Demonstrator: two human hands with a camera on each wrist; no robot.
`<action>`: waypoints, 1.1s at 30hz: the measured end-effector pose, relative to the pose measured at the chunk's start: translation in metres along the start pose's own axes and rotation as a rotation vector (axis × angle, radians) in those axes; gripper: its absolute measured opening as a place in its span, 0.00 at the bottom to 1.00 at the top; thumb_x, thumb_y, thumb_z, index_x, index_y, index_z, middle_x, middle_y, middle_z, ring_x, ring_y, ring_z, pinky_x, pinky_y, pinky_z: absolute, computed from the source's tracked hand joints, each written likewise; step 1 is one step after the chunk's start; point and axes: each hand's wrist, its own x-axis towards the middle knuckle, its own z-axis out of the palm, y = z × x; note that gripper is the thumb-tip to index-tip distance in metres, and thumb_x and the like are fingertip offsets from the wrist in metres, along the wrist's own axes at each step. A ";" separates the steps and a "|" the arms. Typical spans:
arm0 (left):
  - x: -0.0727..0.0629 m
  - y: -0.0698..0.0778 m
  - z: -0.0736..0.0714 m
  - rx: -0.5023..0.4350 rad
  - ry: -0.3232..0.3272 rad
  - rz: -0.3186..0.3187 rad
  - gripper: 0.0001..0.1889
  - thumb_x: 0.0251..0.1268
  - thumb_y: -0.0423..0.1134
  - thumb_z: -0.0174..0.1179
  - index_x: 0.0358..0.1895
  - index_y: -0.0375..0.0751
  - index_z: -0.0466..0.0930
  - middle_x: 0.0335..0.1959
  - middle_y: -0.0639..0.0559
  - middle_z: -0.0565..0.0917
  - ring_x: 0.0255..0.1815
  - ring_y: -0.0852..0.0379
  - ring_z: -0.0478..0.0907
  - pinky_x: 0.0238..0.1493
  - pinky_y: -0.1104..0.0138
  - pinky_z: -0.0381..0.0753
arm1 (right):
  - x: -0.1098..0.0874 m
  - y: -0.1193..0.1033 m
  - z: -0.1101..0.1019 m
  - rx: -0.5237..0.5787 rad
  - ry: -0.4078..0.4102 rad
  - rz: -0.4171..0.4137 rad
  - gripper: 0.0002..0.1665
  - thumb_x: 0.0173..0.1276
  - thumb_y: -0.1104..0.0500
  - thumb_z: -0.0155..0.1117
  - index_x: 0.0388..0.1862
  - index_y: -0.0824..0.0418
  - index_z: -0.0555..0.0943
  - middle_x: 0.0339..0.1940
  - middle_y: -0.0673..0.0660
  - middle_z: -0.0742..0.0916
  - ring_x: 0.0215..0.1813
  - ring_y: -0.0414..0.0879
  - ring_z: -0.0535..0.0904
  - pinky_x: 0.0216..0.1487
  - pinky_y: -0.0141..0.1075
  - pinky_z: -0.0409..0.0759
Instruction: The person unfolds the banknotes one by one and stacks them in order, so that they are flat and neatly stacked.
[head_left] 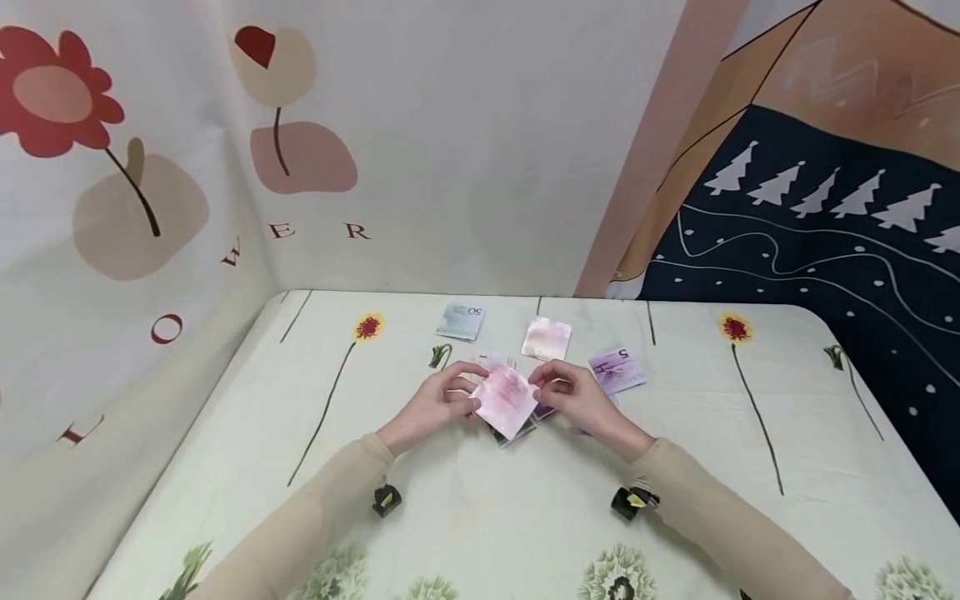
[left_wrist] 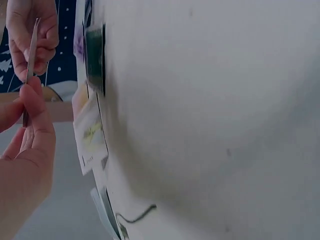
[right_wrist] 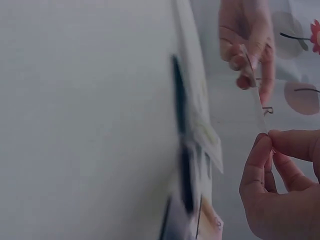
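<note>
A square of folded pink paper, apparently a banknote [head_left: 504,402], is held up tilted above the table between both hands. My left hand [head_left: 441,397] pinches its left corner between thumb and fingers. At the opposite corner my right hand [head_left: 581,400] pinches it too. Both wrist views show this pink banknote [left_wrist: 32,57] [right_wrist: 260,112] edge-on, thin and fairly flat. Beneath it lie a dark green folded note [head_left: 513,432] and a light pink note [head_left: 491,361], both partly hidden. A purple note marked 5 [head_left: 617,371] lies beside the right hand.
Farther back on the table lie a pale blue note marked 50 [head_left: 461,322] and another pink folded square [head_left: 547,338]. Printed flowers cover the white tablecloth [head_left: 480,517]. A white patterned cloth [head_left: 465,167] hangs behind the table. Each wrist wears a small black device [head_left: 387,500].
</note>
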 end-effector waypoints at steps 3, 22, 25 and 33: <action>-0.001 0.001 0.008 -0.005 -0.018 0.005 0.21 0.63 0.21 0.55 0.60 0.30 0.70 0.39 0.41 0.82 0.36 0.42 0.82 0.41 0.50 0.83 | -0.011 0.005 -0.005 -0.051 -0.037 -0.014 0.12 0.62 0.72 0.63 0.46 0.70 0.80 0.44 0.61 0.83 0.40 0.46 0.80 0.41 0.33 0.81; 0.002 -0.001 0.029 -0.158 0.034 -0.062 0.22 0.71 0.29 0.51 0.67 0.33 0.67 0.54 0.35 0.79 0.50 0.51 0.79 0.50 0.61 0.80 | -0.040 0.003 -0.007 -0.244 -0.036 -0.275 0.12 0.57 0.70 0.71 0.42 0.68 0.86 0.51 0.64 0.81 0.42 0.50 0.81 0.41 0.33 0.83; 0.000 -0.001 0.030 -0.210 -0.007 -0.008 0.26 0.73 0.30 0.49 0.72 0.33 0.58 0.57 0.31 0.75 0.55 0.44 0.77 0.56 0.57 0.78 | -0.040 0.003 -0.006 -0.286 0.023 -0.320 0.09 0.59 0.70 0.70 0.40 0.68 0.86 0.47 0.62 0.84 0.40 0.48 0.81 0.37 0.32 0.83; -0.004 0.007 0.046 -0.139 -0.067 0.105 0.36 0.69 0.27 0.54 0.75 0.37 0.45 0.69 0.36 0.65 0.68 0.40 0.64 0.65 0.56 0.68 | -0.040 -0.013 0.000 -0.312 0.128 -0.376 0.04 0.61 0.74 0.64 0.34 0.70 0.84 0.33 0.59 0.85 0.28 0.40 0.75 0.26 0.32 0.77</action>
